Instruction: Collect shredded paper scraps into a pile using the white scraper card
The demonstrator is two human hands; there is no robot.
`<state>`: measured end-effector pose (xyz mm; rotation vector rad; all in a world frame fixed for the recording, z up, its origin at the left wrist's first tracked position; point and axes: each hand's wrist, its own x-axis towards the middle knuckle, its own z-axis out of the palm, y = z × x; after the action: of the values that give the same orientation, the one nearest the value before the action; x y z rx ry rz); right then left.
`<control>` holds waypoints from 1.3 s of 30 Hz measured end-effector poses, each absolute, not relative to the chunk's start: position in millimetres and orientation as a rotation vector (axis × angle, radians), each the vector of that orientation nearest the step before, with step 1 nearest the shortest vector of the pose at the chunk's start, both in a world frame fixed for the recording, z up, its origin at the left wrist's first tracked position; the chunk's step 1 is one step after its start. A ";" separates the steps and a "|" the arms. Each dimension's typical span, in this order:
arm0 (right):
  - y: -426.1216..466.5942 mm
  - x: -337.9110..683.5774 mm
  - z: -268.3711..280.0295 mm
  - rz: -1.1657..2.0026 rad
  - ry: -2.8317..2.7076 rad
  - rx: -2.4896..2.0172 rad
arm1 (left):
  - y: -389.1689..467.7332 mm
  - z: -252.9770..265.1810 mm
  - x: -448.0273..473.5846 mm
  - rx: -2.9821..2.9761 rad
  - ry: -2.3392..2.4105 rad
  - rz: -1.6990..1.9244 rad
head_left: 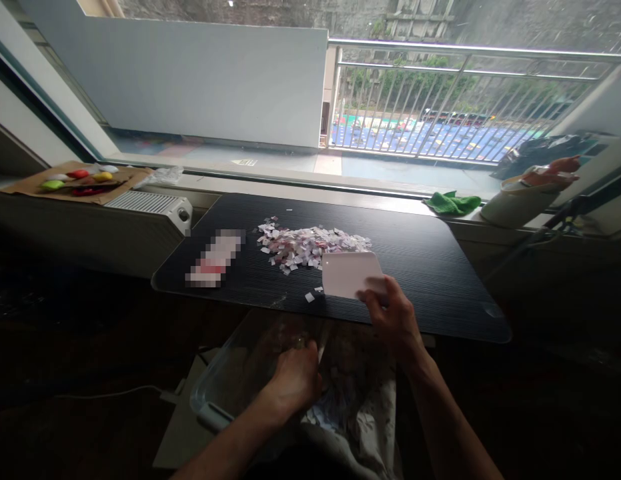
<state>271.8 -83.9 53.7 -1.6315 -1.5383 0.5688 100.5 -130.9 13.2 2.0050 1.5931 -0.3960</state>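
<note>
My right hand [395, 310] pinches a flat, pale rectangular card [345, 272] by its right end. The card's far left corner lies against the near side of a heap of small cut paper pieces [315, 243] on the dark table [425, 267]. Two loose pieces [310, 297] lie left of the card, close to the front edge. Below that edge my left hand [297, 377] is closed in a fist over a clear plastic bin [205, 380]. What its fingers grip is hidden. Whitish crumpled material [370, 427] and paper bits show in shadow beside it.
A blurred-out pink and white item [215, 260] lies on the table's left side. On the sill are a green cloth [453, 203] and a pale container [520, 200]. A radiator [150, 208] and cardboard with colourful items [80, 180] stand left. A white cable [110, 395] runs low.
</note>
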 end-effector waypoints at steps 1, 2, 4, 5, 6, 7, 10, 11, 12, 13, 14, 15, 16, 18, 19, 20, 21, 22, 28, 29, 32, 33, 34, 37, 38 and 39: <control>-84.4 272.0 53.6 0.569 -1.538 -1.638 | -131.1 13.6 100.2 2.004 1.595 -0.397; -84.8 272.7 53.2 0.574 -1.529 -1.636 | -131.3 14.1 100.0 2.006 1.594 -0.394; -85.7 274.5 51.3 0.583 -1.499 -1.630 | -131.5 16.0 100.7 2.015 1.585 -0.381; -86.1 275.2 50.1 0.587 -1.482 -1.632 | -131.7 17.3 101.7 2.020 1.578 -0.377; -86.6 275.5 48.9 0.592 -1.468 -1.636 | -131.9 18.7 103.1 2.027 1.567 -0.373; -87.3 275.6 47.8 0.602 -1.459 -1.640 | -132.2 20.4 105.0 2.038 1.552 -0.369; -89.4 275.1 45.5 0.671 -1.465 -1.624 | -133.5 25.6 112.4 2.095 1.476 -0.363; -89.8 275.2 44.9 0.693 -1.469 -1.613 | -134.0 27.1 115.0 2.113 1.447 -0.366; -90.1 275.7 44.4 0.707 -1.465 -1.607 | -134.4 28.4 117.4 2.129 1.422 -0.371; -90.1 276.4 43.9 0.711 -1.453 -1.608 | -134.7 29.2 119.3 2.142 1.402 -0.374; -90.0 277.4 43.6 0.708 -1.434 -1.614 | -134.9 29.7 120.8 2.150 1.391 -0.376; -89.9 278.5 43.4 0.702 -1.412 -1.622 | -135.0 29.9 121.7 2.156 1.386 -0.377; -90.0 279.4 43.5 0.699 -1.396 -1.627 | -135.1 29.7 122.1 2.161 1.386 -0.376; -90.6 280.2 44.9 0.697 -1.399 -1.631 | -135.2 28.9 121.9 2.172 1.394 -0.370; -91.2 280.0 45.9 0.700 -1.414 -1.625 | -135.2 28.5 121.4 2.178 1.394 -0.367; -91.8 279.4 47.1 0.707 -1.433 -1.614 | -135.3 28.0 120.9 2.185 1.391 -0.366; -92.3 278.6 48.1 0.715 -1.447 -1.603 | -135.4 27.6 120.4 2.191 1.383 -0.365; -92.6 277.8 48.9 0.722 -1.450 -1.590 | -135.5 27.3 120.0 2.193 1.378 -0.365; -92.4 276.1 49.7 0.731 -1.411 -1.593 | -136.8 23.3 119.4 2.210 1.401 -0.365; -92.8 276.0 50.6 0.739 -1.428 -1.594 | -136.9 22.8 119.4 2.214 1.396 -0.368; -94.3 274.9 54.1 0.786 -1.451 -1.566 | -136.9 23.3 119.4 2.211 1.383 -0.369; -94.5 274.4 55.1 0.798 -1.442 -1.554 | -136.8 24.1 119.4 2.206 1.383 -0.367; -94.5 274.0 55.7 0.804 -1.430 -1.544 | -136.8 25.0 119.3 2.201 1.383 -0.366; -93.9 273.2 55.0 0.795 -1.421 -1.539 | -136.7 27.8 118.9 2.190 1.387 -0.375; -93.8 273.2 54.3 0.788 -1.440 -1.544 | -136.6 28.5 118.7 2.189 1.387 -0.375; -93.9 273.3 53.7 0.788 -1.467 -1.548 | -136.5 29.1 118.4 2.186 1.387 -0.373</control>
<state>273.3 -93.9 53.7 -1.5484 -1.4668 0.7879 118.4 -136.5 29.1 2.1860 1.3867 -0.3726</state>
